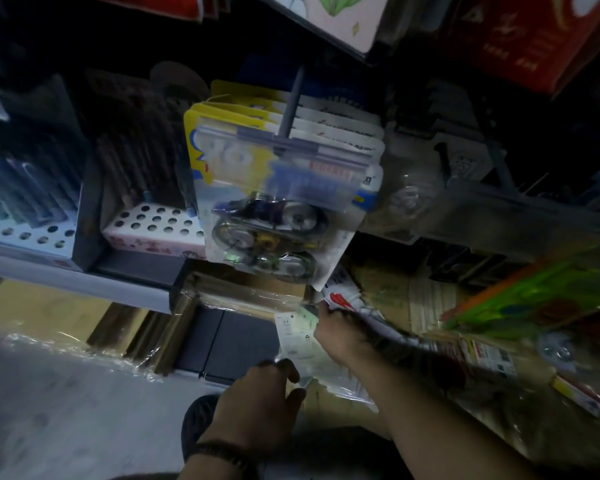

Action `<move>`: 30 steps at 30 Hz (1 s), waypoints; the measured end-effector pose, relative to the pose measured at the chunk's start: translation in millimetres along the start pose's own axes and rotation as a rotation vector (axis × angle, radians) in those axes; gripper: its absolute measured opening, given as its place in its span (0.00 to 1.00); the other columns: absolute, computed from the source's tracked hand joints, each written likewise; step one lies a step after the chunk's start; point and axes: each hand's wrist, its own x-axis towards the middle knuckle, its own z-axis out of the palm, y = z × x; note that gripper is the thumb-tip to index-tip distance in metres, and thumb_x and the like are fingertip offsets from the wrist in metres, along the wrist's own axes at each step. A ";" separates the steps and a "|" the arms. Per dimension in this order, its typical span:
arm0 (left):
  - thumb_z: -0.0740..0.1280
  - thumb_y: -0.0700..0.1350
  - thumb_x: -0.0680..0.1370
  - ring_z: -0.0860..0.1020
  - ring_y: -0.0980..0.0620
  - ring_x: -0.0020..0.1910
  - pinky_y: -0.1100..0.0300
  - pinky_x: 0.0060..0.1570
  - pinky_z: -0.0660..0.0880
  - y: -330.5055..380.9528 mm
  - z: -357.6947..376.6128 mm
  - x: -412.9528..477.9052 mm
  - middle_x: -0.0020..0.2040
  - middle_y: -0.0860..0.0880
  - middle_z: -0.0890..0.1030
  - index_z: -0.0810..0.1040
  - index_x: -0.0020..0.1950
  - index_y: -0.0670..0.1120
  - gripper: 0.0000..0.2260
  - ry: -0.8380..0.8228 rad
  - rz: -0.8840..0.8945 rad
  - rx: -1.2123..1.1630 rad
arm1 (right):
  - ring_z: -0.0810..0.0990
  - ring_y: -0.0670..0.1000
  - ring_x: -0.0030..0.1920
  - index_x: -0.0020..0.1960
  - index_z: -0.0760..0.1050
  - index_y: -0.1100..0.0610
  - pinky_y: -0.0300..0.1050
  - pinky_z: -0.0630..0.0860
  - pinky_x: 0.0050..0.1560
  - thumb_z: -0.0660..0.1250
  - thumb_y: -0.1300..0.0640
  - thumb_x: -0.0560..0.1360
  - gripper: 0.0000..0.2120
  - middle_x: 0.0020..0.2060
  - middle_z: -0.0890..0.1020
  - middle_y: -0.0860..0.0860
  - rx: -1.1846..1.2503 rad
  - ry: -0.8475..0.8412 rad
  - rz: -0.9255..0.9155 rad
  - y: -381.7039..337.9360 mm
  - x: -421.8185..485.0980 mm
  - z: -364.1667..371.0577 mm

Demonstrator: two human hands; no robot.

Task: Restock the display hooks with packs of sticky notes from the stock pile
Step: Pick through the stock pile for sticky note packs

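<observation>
The left hand, lower centre of the frame, pinches the lower edge of a clear-wrapped pack of sticky notes between curled fingers and thumb. A dark bracelet sits on its wrist. The pack extends up and right from this grip, a pale green-white card with small dark marks.

The right hand is at the pack's upper right edge, back toward the camera. Its fingertips are blurred against a red-and-white pack; grip state cannot be determined.

Legible text: none. Print on the held pack, on the blister packs above and on the red box at upper right is too blurred to read.

The blister packs hang in a full row on a grey display hook, directly above the hands, behind a clear label strip. At right, the wrapped stock pile lies just beside the right forearm. At left, a shelf edge carries perforated white pen holders. Grey floor lies at lower left.
</observation>
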 end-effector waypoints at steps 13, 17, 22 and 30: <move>0.66 0.61 0.81 0.83 0.54 0.55 0.51 0.58 0.82 6.8 5.8 8.9 0.58 0.56 0.83 0.79 0.61 0.60 0.11 -0.021 -0.022 -0.016 | 0.84 0.62 0.52 0.80 0.64 0.48 0.52 0.81 0.48 0.63 0.58 0.83 0.26 0.57 0.84 0.60 0.385 0.154 0.087 51.8 -24.7 -10.2; 0.67 0.60 0.82 0.84 0.53 0.55 0.54 0.58 0.81 9.6 10.1 16.4 0.57 0.54 0.85 0.80 0.62 0.57 0.12 -0.013 -0.062 -0.125 | 0.85 0.55 0.43 0.68 0.74 0.54 0.53 0.82 0.42 0.68 0.58 0.82 0.15 0.48 0.86 0.55 0.888 0.430 0.177 45.1 -78.4 -18.6; 0.60 0.64 0.85 0.86 0.43 0.55 0.53 0.43 0.82 34.1 2.2 5.3 0.54 0.46 0.84 0.78 0.61 0.50 0.19 -0.108 -0.184 -0.516 | 0.88 0.44 0.44 0.60 0.81 0.56 0.32 0.80 0.41 0.73 0.65 0.79 0.12 0.44 0.89 0.46 1.457 0.466 0.314 12.7 -139.8 -32.6; 0.57 0.64 0.86 0.85 0.35 0.60 0.37 0.66 0.80 63.6 14.9 -41.2 0.61 0.41 0.87 0.84 0.66 0.48 0.26 -0.158 -0.252 -1.290 | 0.90 0.56 0.49 0.55 0.86 0.61 0.51 0.84 0.51 0.73 0.71 0.76 0.11 0.46 0.90 0.55 1.924 0.414 0.410 -18.6 -215.1 -65.0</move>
